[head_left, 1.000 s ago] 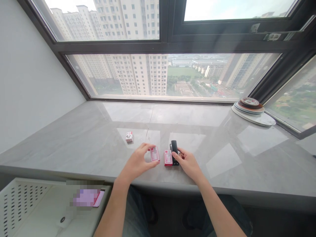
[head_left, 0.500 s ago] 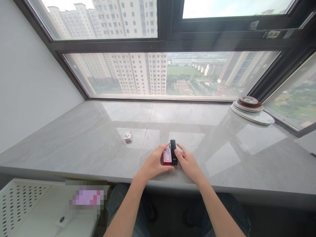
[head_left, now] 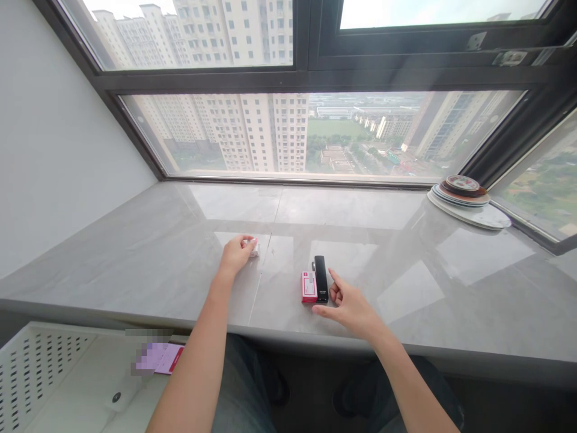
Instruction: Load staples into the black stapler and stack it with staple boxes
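Observation:
My left hand [head_left: 236,255] is closed on a small white box [head_left: 255,249] with reddish marks, on the left part of the grey counter; the fingers hide part of it. Nearer the front edge, a black stapler [head_left: 321,279] lies lengthwise, pointing away from me. Flush along its left side sits a pink and white box [head_left: 309,287]. My right hand [head_left: 347,304] hovers just right of the stapler, thumb and index finger spread, holding nothing.
Round plates or mats [head_left: 469,201] are stacked at the counter's far right corner. The window [head_left: 288,81] borders the back. At lower left, below the counter, stands a white perforated basket [head_left: 45,361] with a purple packet [head_left: 157,358] inside.
My left hand has left the pink box and reached left to the small white box, which has shifted right. My right hand has let go of the stapler and moved slightly right.

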A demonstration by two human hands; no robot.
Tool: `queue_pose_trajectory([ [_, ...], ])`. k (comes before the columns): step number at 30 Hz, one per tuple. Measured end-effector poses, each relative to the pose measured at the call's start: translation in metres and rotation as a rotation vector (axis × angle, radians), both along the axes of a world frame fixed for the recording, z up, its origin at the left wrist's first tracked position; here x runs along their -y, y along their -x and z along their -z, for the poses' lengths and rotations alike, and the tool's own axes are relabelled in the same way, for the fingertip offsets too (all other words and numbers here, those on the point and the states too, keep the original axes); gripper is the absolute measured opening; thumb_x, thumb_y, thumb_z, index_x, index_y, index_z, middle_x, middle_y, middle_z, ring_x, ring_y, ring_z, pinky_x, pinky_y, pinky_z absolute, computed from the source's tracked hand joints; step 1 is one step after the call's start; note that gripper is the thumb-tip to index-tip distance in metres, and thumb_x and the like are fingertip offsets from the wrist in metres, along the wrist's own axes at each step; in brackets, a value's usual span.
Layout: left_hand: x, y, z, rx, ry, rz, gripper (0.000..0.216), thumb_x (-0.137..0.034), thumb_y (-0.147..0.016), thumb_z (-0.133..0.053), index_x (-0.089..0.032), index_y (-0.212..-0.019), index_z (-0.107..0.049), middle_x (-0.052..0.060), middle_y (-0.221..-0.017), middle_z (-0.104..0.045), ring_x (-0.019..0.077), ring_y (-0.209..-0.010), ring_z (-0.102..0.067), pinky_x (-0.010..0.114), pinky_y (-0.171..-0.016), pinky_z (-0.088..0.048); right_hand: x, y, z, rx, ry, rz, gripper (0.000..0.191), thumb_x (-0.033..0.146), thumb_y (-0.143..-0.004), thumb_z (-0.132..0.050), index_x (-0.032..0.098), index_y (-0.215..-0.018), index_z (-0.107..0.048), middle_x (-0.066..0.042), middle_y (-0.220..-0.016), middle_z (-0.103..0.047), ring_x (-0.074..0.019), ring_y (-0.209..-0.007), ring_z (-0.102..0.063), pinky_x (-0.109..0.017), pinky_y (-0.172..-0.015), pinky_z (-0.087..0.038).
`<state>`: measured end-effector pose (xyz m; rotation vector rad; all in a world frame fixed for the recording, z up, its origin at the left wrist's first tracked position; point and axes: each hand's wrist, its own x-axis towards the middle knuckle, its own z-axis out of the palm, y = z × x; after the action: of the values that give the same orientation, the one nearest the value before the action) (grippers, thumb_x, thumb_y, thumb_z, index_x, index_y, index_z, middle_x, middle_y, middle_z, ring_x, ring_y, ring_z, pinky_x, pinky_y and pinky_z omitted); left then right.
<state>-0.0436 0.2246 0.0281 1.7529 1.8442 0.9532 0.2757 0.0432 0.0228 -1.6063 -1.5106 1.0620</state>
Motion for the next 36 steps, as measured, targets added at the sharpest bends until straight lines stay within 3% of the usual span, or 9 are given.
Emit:
queue_pose_trajectory([
  [3, 0.005, -0.044, 0.008, 0.045, 0.000, 0.147, 0.035, -0.051, -0.089, -0.061, -0.020, -0.104, -0.070, -0.003, -0.065, -0.053, 0.0162, -0.064, -0.055, 0.027, -0.061, -0.040, -0.007, 0.003, -0.007, 0.092, -0.012, -0.061, 0.095, 0.047, -0.067, -0.089, 0.022, -0.151, -0.050, 0.007, -0.073, -0.047, -0.0143, -0.065, -0.045, -0.027, -0.060, -0.037],
  [6, 0.020, -0.088, 0.014, 0.090, -0.001, 0.281, 0.033, -0.050, -0.092, -0.059, -0.021, -0.105, -0.070, -0.003, -0.067, -0.054, 0.0154, -0.065, -0.056, 0.027, -0.063, -0.043, -0.011, 0.006, -0.013, 0.130, -0.047, -0.111, 0.068, 0.041, -0.070, -0.086, 0.025, -0.132, -0.063, 0.006, -0.070, -0.053, -0.0143, -0.062, -0.047, -0.026, -0.058, -0.034],
  [9, 0.037, -0.117, 0.014, 0.120, 0.017, 0.381, 0.032, -0.050, -0.093, -0.059, -0.022, -0.105, -0.069, -0.002, -0.069, -0.059, 0.0155, -0.066, -0.058, 0.027, -0.064, -0.045, -0.013, 0.010, -0.016, 0.123, -0.069, -0.134, 0.055, 0.038, -0.073, -0.082, 0.027, -0.124, -0.066, 0.005, -0.074, -0.064, -0.0157, -0.065, -0.053, -0.026, -0.060, -0.037],
  [17, 0.069, -0.125, 0.002, 0.076, 0.046, 0.457, 0.041, -0.052, -0.106, -0.033, -0.027, -0.109, -0.065, 0.004, -0.095, -0.075, 0.0210, -0.088, -0.069, 0.031, -0.075, -0.047, -0.013, 0.012, -0.016, 0.181, -0.097, -0.108, 0.055, 0.037, -0.075, -0.080, 0.028, -0.126, -0.065, 0.002, -0.081, -0.071, -0.0189, -0.069, -0.060, -0.027, -0.061, -0.038],
  [21, 0.086, -0.127, 0.007, -0.026, 0.072, 0.411, 0.047, -0.061, -0.105, -0.032, -0.025, -0.119, -0.060, 0.009, -0.090, -0.074, 0.0271, -0.084, -0.071, 0.034, -0.072, -0.044, -0.014, 0.013, -0.016, 0.161, -0.108, -0.123, 0.049, 0.034, -0.074, -0.080, 0.027, -0.121, -0.067, -0.001, -0.091, -0.074, -0.0204, -0.075, -0.063, -0.028, -0.064, -0.040],
  [25, 0.090, -0.139, 0.012, -0.121, 0.076, 0.409, 0.049, -0.057, -0.106, -0.028, -0.021, -0.120, -0.059, 0.014, -0.091, -0.072, 0.0313, -0.085, -0.071, 0.038, -0.076, -0.045, -0.017, 0.007, -0.013, 0.145, -0.109, -0.137, 0.044, 0.033, -0.074, -0.080, 0.026, -0.116, -0.069, -0.001, -0.090, -0.075, -0.0210, -0.074, -0.064, -0.029, -0.065, -0.041],
  [30, 0.085, -0.190, 0.012, -0.209, 0.065, 0.525, 0.047, -0.046, -0.107, -0.031, -0.017, -0.129, -0.062, 0.027, -0.127, -0.063, 0.0363, -0.104, -0.069, 0.045, -0.088, -0.046, -0.022, -0.041, -0.004, 0.176, -0.086, -0.120, 0.040, 0.035, -0.073, -0.079, 0.023, -0.111, -0.070, -0.001, -0.088, -0.076, -0.0235, -0.075, -0.065, -0.031, -0.068, -0.045],
  [33, 0.084, -0.244, 0.009, -0.255, 0.075, 0.611, 0.050, -0.043, -0.107, -0.030, -0.016, -0.137, -0.059, 0.031, -0.142, -0.053, 0.0363, -0.109, -0.068, 0.047, -0.090, -0.048, -0.021, -0.098, 0.002, 0.219, -0.022, -0.093, 0.037, 0.039, -0.073, -0.078, 0.020, -0.104, -0.071, -0.003, -0.088, -0.077, -0.0261, -0.078, -0.067, -0.032, -0.068, -0.047],
  [36, 0.087, -0.300, 0.005, -0.287, 0.081, 0.720, 0.050, -0.042, -0.108, -0.030, -0.019, -0.144, -0.056, 0.030, -0.150, -0.046, 0.0344, -0.111, -0.068, 0.046, -0.091, -0.049, -0.015, -0.161, 0.004, 0.232, 0.051, -0.064, 0.046, 0.046, -0.069, -0.080, 0.017, -0.104, -0.073, -0.006, -0.093, -0.078, -0.0290, -0.085, -0.069, -0.033, -0.072, -0.050],
])
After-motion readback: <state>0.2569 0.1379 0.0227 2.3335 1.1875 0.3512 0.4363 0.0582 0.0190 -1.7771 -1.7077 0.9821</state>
